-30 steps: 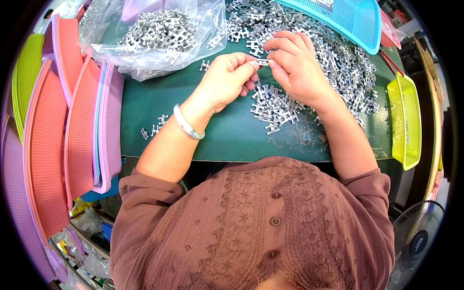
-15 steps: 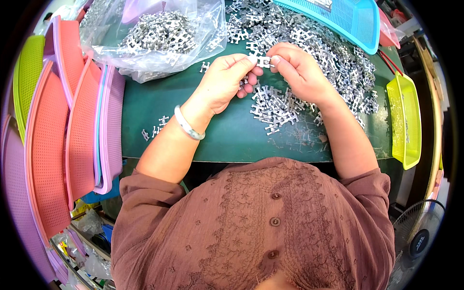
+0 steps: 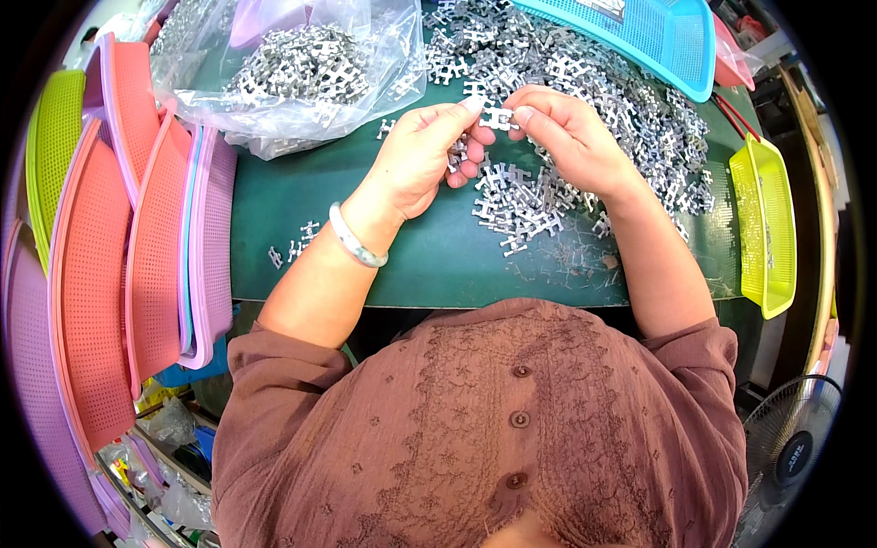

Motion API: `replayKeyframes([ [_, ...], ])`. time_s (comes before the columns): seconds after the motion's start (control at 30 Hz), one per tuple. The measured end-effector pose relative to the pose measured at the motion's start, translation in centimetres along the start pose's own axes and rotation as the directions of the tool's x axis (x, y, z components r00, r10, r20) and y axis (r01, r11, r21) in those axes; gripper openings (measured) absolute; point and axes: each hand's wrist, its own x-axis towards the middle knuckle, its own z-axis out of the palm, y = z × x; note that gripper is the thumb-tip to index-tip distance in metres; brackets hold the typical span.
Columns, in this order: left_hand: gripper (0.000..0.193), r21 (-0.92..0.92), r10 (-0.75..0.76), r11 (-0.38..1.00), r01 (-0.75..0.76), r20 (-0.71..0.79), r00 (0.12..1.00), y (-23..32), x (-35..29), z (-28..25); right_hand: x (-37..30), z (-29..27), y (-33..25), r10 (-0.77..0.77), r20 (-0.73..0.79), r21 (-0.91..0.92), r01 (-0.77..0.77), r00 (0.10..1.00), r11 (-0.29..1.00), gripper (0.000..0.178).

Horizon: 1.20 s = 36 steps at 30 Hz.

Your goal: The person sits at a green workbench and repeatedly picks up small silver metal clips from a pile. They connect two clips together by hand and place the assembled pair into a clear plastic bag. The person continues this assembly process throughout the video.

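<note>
A small silvery H-shaped metal part is between my two hands, above the green table. My right hand is closed, pinching the part's right end between thumb and forefinger. On the other side, my left hand has its thumb tip close to the part's left end; whether it touches is too small to tell. More metal pieces show within the curled fingers of that left hand. A loose pile of similar parts lies below my hands, and a much larger heap spreads behind and to the right.
A clear plastic bag of the same parts stands back left. Stacked pink and purple perforated baskets line the left side. A blue basket sits back right, a yellow-green basket at the right edge, with a fan below.
My left thumb has drawn slightly back and up from the metal part, showing more of its left end. My right hand stays nearly in place, still pinching it.
</note>
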Motion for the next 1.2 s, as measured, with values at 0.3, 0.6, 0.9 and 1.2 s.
replayKeyframes([
  [0.3,0.028,0.038,0.008,0.999,-0.008,0.001,1.0,-0.3,0.12,-0.12,-0.02,-0.04,-0.12,-0.013,0.027,-0.033,0.014,1.0,0.999,0.021],
  [0.6,0.02,0.07,0.025,0.997,-0.023,-0.024,0.999,-0.26,0.15,-0.34,0.02,-0.13,0.18,-0.282,0.037,-0.395,0.273,0.959,0.877,0.015],
  [0.9,0.012,0.084,0.136,0.988,-0.133,-0.029,0.99,-0.36,-0.01,-0.21,-0.06,-0.38,-0.15,-0.34,0.015,-0.468,0.308,0.94,0.829,0.012],
  [1.2,0.011,0.059,0.207,0.977,-0.206,-0.002,0.978,-0.41,0.15,-0.29,0.37,-0.53,-0.52,-0.52,-0.012,-0.592,0.413,0.854,0.692,0.021],
])
